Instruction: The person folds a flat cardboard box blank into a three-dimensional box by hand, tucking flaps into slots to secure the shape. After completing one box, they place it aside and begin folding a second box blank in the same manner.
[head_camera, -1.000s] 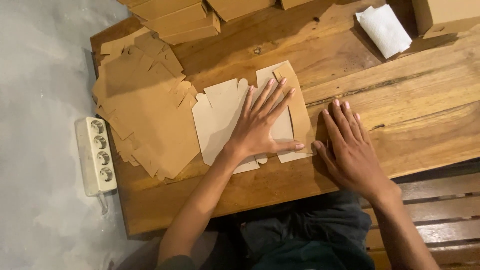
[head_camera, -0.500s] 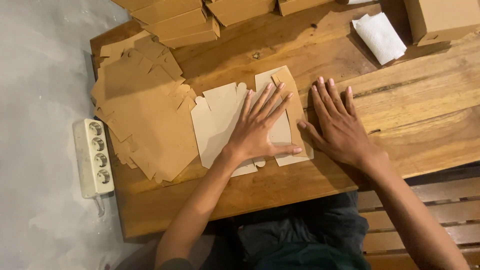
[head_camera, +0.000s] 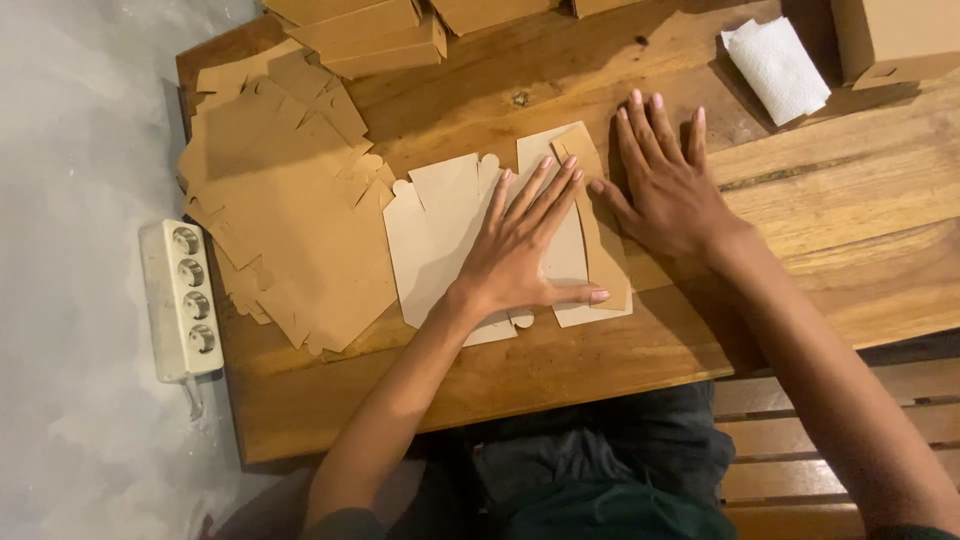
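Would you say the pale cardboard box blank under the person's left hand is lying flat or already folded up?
Mostly flat: the pale cardboard box blank lies spread on the wooden table under the left hand; only its right strip is folded over.

Middle of the flat pale-brown die-cut cardboard sheet (head_camera: 440, 230) hidden under the left hand (head_camera: 515, 255). Right of that sheet, closed brown cardboard box (head_camera: 895, 35) cut off by the top and right edges. Above it, stacked flat brown cardboard boxes (head_camera: 370, 30) cropped at the top edge. Below it, wooden table (head_camera: 560, 375) partly covered by both forearms.
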